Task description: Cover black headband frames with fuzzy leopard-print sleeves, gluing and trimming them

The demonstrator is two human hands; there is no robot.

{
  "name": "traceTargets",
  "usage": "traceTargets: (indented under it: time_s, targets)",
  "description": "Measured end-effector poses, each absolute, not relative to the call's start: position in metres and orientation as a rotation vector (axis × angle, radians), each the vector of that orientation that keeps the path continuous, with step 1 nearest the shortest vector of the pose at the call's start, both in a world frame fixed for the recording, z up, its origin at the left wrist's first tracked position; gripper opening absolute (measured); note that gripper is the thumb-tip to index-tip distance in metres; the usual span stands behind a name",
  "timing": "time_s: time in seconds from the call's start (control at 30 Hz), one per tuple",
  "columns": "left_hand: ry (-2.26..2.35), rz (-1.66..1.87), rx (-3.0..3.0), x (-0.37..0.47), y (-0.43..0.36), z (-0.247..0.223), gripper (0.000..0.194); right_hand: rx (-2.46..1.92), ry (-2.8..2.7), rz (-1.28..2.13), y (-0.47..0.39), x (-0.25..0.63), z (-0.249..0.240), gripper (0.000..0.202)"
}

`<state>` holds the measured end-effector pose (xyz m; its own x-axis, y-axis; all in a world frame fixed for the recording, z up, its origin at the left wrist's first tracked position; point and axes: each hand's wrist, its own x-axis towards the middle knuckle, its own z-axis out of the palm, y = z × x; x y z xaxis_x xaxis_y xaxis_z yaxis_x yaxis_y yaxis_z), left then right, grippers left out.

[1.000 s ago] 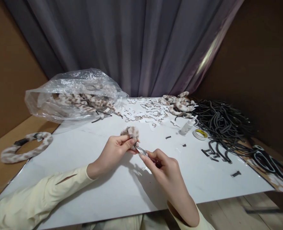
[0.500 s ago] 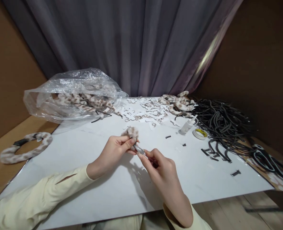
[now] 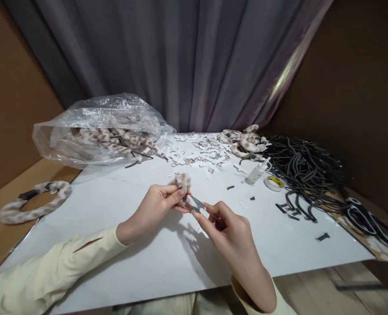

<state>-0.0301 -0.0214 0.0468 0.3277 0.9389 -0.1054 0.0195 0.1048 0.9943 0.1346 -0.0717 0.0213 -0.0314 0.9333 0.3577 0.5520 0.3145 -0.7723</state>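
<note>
A bunched piece of spotted beige plush (image 3: 181,180) is pinched between the thumb and fingers of my left hand (image 3: 163,202), above the middle of the white table. My right hand (image 3: 225,227) is closed around a pair of small metal scissors (image 3: 199,204). The scissor blades are apart and point at the lower side of the plush, beside my left fingertips. The scissor handles are mostly hidden inside my right hand.
Clear bag (image 3: 115,109) of plush strips at back left; plush ring (image 3: 36,214) at far left. Metal clasps (image 3: 210,153) lie scattered behind. On the right: glue bottle (image 3: 257,171), tape roll (image 3: 274,183), black cords (image 3: 305,166), large scissors (image 3: 361,218), plush rings (image 3: 246,142).
My right hand has shifted slightly right, away from my left hand, and the scissor blades have opened. My left hand and the plush have barely moved.
</note>
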Motion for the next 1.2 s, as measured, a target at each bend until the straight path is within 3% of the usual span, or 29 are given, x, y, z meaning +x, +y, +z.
traceTargets:
  time_s: [0.47, 1.2]
  targets:
    - [1.031, 0.951, 1.200, -0.027, -0.023, 0.029, 0.040, -1.357, -1.676, 0.407, -0.067, 0.119, 0.011, 0.025]
    - [1.033, 0.846, 1.177, -0.030, -0.017, 0.043, 0.039, -1.290, -1.751, 0.404, -0.063, 0.128, 0.017, 0.026]
